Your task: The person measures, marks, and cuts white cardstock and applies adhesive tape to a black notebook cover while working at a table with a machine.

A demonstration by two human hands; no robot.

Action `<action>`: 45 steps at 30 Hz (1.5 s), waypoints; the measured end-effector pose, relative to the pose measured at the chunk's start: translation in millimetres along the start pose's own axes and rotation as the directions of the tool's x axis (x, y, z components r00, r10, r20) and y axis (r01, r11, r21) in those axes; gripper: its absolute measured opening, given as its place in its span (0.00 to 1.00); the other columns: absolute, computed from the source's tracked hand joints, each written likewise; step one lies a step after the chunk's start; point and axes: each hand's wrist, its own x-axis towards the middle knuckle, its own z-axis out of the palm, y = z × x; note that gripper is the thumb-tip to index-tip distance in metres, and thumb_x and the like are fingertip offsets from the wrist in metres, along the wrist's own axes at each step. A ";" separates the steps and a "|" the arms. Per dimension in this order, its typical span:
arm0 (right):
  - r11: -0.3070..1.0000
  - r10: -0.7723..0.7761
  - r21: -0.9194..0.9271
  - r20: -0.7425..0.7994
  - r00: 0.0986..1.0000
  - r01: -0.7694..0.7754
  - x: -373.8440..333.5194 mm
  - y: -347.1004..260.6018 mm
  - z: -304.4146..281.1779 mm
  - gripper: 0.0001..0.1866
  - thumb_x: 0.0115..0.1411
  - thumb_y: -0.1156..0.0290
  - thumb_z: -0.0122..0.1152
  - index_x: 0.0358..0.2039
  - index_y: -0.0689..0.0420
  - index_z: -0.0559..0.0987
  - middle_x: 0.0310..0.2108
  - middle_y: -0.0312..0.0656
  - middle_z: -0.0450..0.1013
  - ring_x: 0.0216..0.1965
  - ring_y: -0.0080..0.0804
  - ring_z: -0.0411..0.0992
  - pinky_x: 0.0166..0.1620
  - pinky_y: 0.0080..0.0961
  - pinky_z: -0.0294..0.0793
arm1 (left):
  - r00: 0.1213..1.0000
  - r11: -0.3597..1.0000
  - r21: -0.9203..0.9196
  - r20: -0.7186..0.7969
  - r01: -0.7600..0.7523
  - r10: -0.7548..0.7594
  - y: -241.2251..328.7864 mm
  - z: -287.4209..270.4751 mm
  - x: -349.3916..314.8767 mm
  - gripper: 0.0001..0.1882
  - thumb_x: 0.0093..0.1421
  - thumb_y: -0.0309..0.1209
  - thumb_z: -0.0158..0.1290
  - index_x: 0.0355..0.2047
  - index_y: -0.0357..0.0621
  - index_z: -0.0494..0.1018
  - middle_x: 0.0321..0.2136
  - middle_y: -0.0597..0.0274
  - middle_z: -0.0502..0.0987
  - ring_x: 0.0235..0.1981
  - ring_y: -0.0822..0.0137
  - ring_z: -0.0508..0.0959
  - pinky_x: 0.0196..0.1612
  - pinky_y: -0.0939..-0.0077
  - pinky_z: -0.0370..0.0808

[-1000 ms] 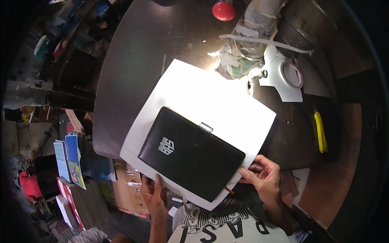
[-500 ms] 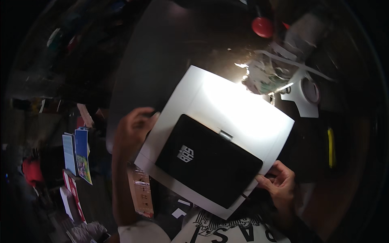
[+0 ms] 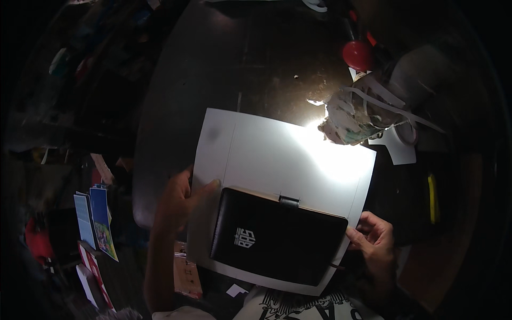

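A black notebook point(image 3: 277, 234) with a pale printed mark and a small clasp strap point(image 3: 289, 201) lies on a large white paper sheet point(image 3: 256, 144) with thin ruled lines. My left hand point(image 3: 178, 200) grips the sheet's left edge, thumb on top and the other fingers partly hidden behind it. At the right edge, my right hand point(image 3: 373, 237) pinches the sheet beside the notebook's upper right corner, fingers curled. Whether its thumb also presses on the notebook, I cannot tell.
A bright lamp glare falls on the sheet's far right, beside a crumpled clear plastic bag point(image 3: 346, 114). A red round object point(image 3: 357, 56), a tape roll point(image 3: 406, 133) and a yellow strip point(image 3: 433, 198) lie to the right. Cards point(image 3: 101, 218) and a cardboard box point(image 3: 188, 277) sit left.
The sheet and notebook have turned counterclockwise and shifted a little to the left. My left hand, blurred beside the edge before, now has its thumb on the sheet. My right hand keeps its hold.
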 end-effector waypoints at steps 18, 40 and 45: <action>0.988 0.152 0.025 -0.022 0.988 -0.151 -3.8 -10.6 -0.2 0.11 0.60 0.84 0.64 0.44 0.68 0.77 0.36 0.46 0.81 0.37 0.23 0.80 0.40 0.19 0.83 | 0.982 0.971 -0.167 -0.043 0.174 -0.184 1.5 -5.4 -0.2 0.17 0.64 0.31 0.61 0.47 0.33 0.72 0.32 0.51 0.84 0.32 0.72 0.84 0.38 0.78 0.79; 0.982 0.191 -0.011 -0.019 0.982 -0.191 -1.1 -19.8 -0.3 0.11 0.60 0.84 0.65 0.44 0.68 0.77 0.37 0.47 0.81 0.38 0.23 0.80 0.42 0.18 0.80 | 0.990 0.987 -0.101 -0.042 0.129 -0.134 1.8 -7.5 4.3 0.21 0.63 0.32 0.61 0.50 0.29 0.70 0.35 0.46 0.84 0.37 0.68 0.84 0.45 0.74 0.79; 0.983 0.184 -0.015 -0.007 0.983 -0.184 -2.5 -19.3 -2.4 0.12 0.60 0.85 0.64 0.44 0.68 0.77 0.37 0.46 0.81 0.39 0.22 0.79 0.43 0.18 0.80 | 0.989 0.985 -0.116 -0.053 0.129 -0.136 4.4 -4.9 1.9 0.22 0.63 0.31 0.61 0.51 0.28 0.70 0.36 0.46 0.84 0.37 0.69 0.84 0.45 0.75 0.79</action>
